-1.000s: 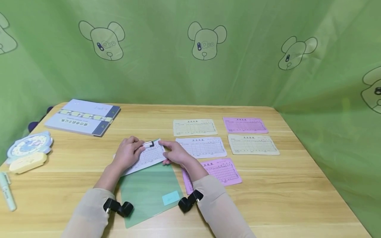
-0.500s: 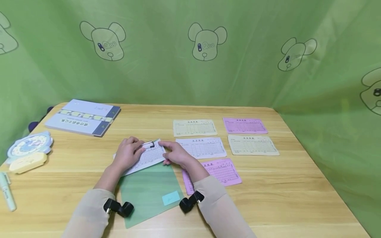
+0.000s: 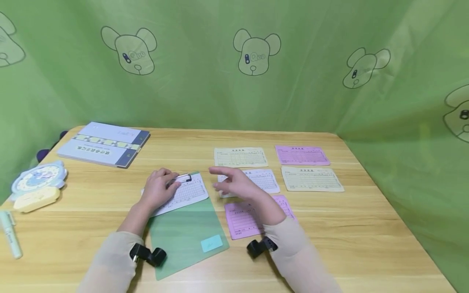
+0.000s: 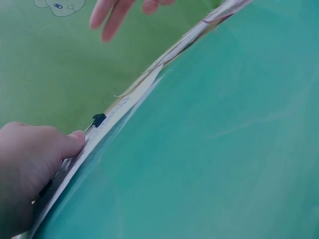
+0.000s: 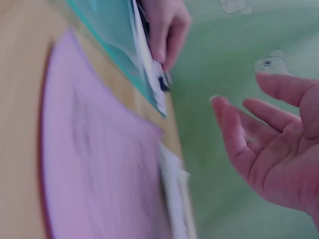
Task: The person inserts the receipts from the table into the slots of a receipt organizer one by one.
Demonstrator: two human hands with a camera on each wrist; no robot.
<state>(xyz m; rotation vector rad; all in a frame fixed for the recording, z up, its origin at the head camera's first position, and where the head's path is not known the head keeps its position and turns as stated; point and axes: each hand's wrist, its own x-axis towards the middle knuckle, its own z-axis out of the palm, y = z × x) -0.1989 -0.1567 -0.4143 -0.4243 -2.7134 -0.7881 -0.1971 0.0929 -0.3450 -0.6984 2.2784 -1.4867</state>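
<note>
A translucent green clipboard [image 3: 179, 240] lies tilted on the table, with a pale blue label [image 3: 211, 243] at its lower corner. A white printed slip [image 3: 191, 193] lies across its top, by the wire clip [image 3: 182, 178]. My left hand [image 3: 158, 190] grips the clip, thumb over the slip's side; the left wrist view shows the thumb close above the paper [image 4: 104, 130]. My right hand [image 3: 238, 184] hovers with fingers spread to the right of the clipboard, overlapping a second white slip [image 3: 261, 179]. Nothing is in its fingers in the right wrist view.
Pink slips [image 3: 242, 221] and cream slips [image 3: 312, 179] lie spread right of the clipboard. A blue-grey book [image 3: 104, 143] lies at the back left. At the left edge are a round blue object [image 3: 40, 179], a cream oblong case [image 3: 38, 199] and a mint marker [image 3: 11, 235].
My right hand has let go of the slip's right corner on the clipboard and moved right, up and away. The left hand stays at the clip.
</note>
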